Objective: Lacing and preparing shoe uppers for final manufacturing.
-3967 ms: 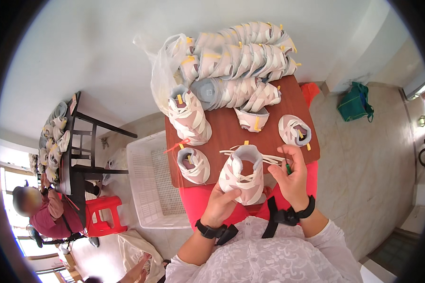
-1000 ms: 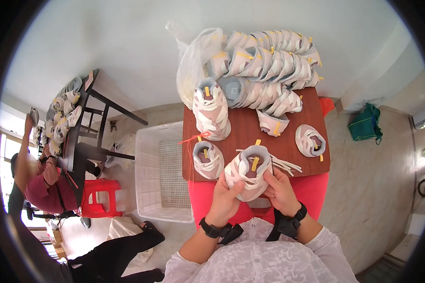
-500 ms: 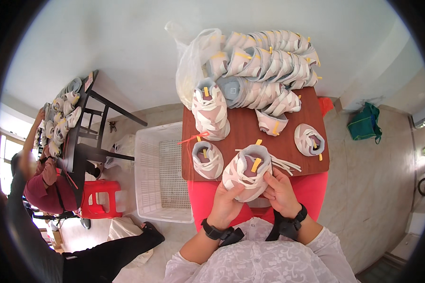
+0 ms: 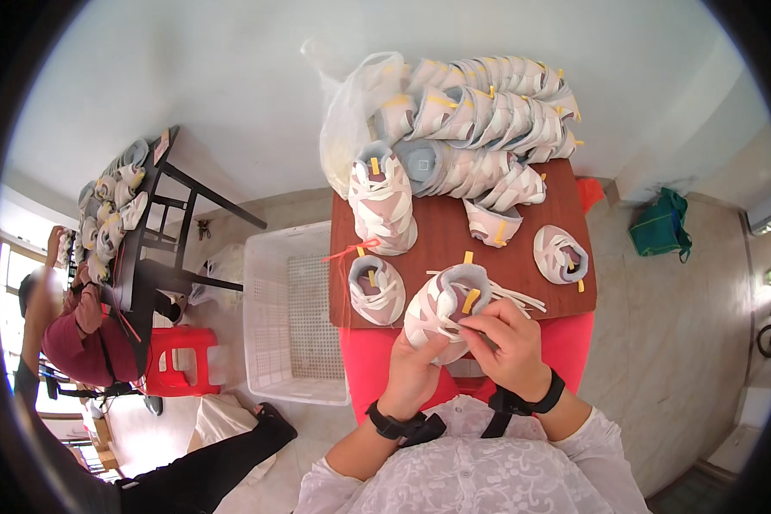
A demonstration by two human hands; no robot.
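Your left hand [image 4: 413,377] gripping the pink-and-white shoe upper [image 4: 430,310] by its toe, your right hand [image 4: 510,347] pinching its laces [image 4: 443,325], bench [image 4: 522,257] edge alongside

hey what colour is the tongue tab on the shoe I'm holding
The tongue tab is yellow, seen best in the head view.

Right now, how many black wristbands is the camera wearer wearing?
2: the left wristband, just behind the left grip that holds the shoe upper, and the right wristband, behind the right grip at the upper's opening. Both wrists show; none seems hidden.
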